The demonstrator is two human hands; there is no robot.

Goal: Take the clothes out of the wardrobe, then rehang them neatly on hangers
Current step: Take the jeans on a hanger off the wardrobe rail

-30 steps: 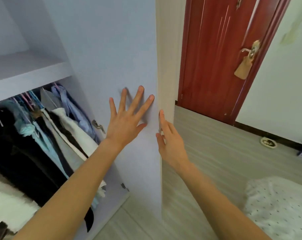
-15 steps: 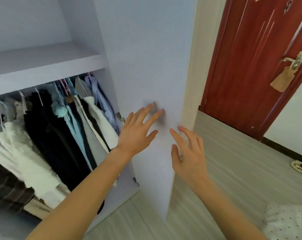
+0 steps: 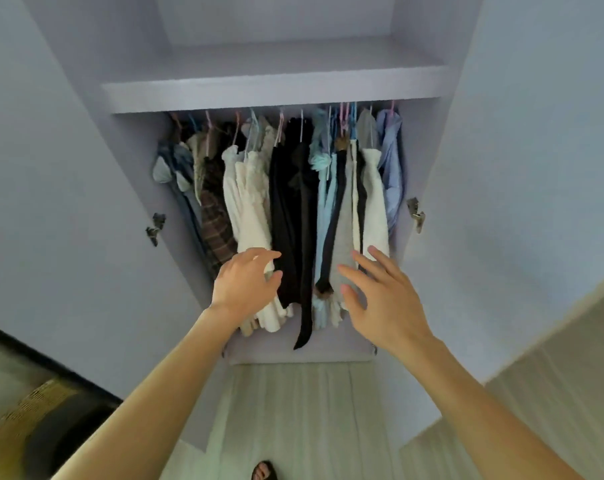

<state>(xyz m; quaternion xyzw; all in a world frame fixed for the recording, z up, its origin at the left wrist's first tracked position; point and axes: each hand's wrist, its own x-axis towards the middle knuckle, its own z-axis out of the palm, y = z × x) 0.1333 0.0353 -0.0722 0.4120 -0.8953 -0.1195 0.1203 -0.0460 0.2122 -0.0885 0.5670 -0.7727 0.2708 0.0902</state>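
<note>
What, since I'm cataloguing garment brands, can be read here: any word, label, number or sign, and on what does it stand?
None: no word, label, brand, number or sign can be read in this view.
The hanging clothes show no legible tag or print, and the wardrobe shelf above them is plain.

Soft, even daylight; wide-angle bending at edges — lower-left corner blurred; no glare.
</note>
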